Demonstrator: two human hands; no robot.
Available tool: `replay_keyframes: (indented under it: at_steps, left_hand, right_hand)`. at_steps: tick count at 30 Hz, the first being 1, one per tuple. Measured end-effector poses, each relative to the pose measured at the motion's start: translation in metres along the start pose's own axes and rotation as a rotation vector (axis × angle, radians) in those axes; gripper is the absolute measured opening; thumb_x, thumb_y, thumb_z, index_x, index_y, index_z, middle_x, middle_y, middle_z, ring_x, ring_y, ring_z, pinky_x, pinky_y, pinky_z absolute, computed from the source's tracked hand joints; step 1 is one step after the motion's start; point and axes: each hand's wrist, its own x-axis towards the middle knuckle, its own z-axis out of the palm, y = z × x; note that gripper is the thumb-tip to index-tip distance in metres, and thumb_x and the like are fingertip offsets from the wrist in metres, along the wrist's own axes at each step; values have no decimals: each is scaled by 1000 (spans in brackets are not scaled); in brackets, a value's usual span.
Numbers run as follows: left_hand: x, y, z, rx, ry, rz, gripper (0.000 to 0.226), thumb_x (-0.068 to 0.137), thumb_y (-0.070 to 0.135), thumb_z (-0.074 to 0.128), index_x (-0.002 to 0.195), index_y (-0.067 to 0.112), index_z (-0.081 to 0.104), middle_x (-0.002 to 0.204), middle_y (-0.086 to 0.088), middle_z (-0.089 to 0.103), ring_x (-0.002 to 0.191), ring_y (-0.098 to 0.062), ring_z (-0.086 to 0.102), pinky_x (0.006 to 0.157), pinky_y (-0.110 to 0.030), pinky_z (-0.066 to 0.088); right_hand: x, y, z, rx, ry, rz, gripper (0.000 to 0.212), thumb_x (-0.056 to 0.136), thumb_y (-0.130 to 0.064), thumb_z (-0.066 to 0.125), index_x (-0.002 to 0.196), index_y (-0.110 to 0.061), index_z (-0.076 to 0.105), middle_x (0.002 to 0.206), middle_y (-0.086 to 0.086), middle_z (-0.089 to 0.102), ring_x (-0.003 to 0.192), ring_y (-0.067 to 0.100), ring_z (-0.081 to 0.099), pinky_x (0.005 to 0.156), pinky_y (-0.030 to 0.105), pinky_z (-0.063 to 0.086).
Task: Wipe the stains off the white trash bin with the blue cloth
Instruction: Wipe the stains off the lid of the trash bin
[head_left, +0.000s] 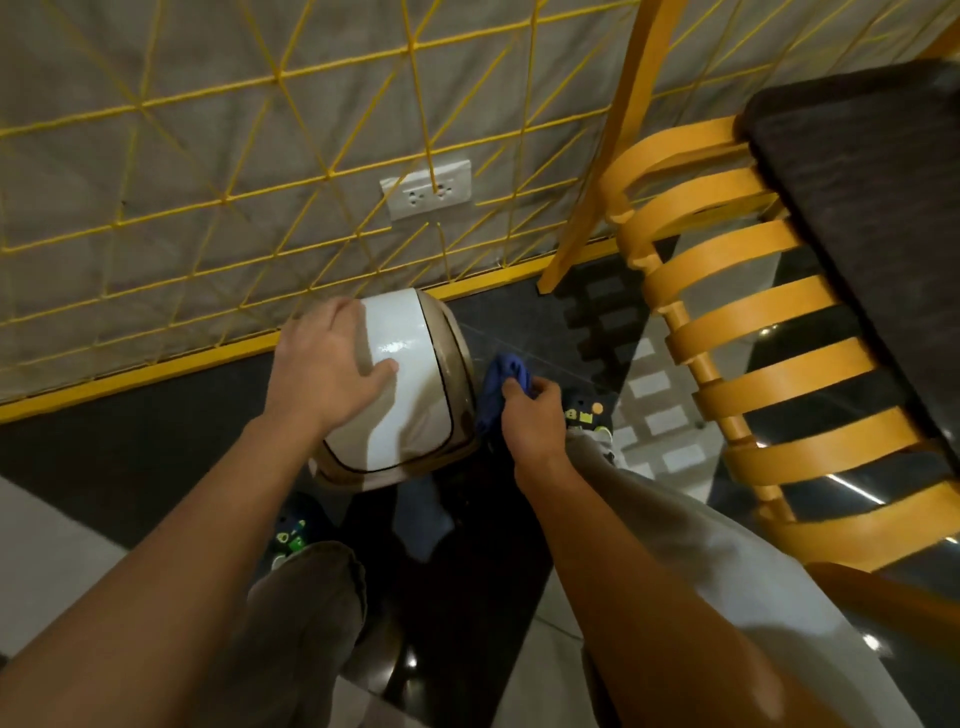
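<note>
Two hands work at the bin (410, 332), seen from the head camera. It stands on the dark floor (130, 441), close to a grey wall (156, 171) with a yellow grid and a socket (427, 189). The left hand (324, 364) lies flat on the bin's white lid, fingers spread. The right hand (530, 415) grips the bunched blue cloth (498, 384) against the bin's right side. An orange slatted chair (753, 312) stands to the right.

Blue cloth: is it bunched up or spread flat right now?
Bunched up. The blue cloth is a crumpled wad pinched in the right grip, beside the white trash bin, no flat face showing.
</note>
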Motion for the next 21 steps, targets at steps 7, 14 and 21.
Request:
replay_keyframes:
  at_steps: [7,14,21]
  left_hand:
    - [14,36,17,75,-77,113,86,76,43,70,145,14,27,152,-4,27,140,-23,23,114,-41,19]
    - [14,31,27,44,-6,112,86,69,38,77,141,12,36,148,-6,37,136,-26,31,112,-35,22]
    - [14,31,31,12,6,97,87,70,36,76,142,12,34,149,-4,34,139,-25,27,114,-32,18]
  right_hand:
    - [11,-12,21,-225,-225,-213,40,96,-35,41,128,-11,44,126,12,55,114,26,53,94,35,42]
    - [53,-37,51,-487,-211,-365,43,97,-31,38,127,-2,46,127,23,52,120,37,46,102,43,36]
    - [72,-47,56,-440,-291,-395,36,98,-25,39,114,4,52,102,22,57,108,39,53,91,39,39]
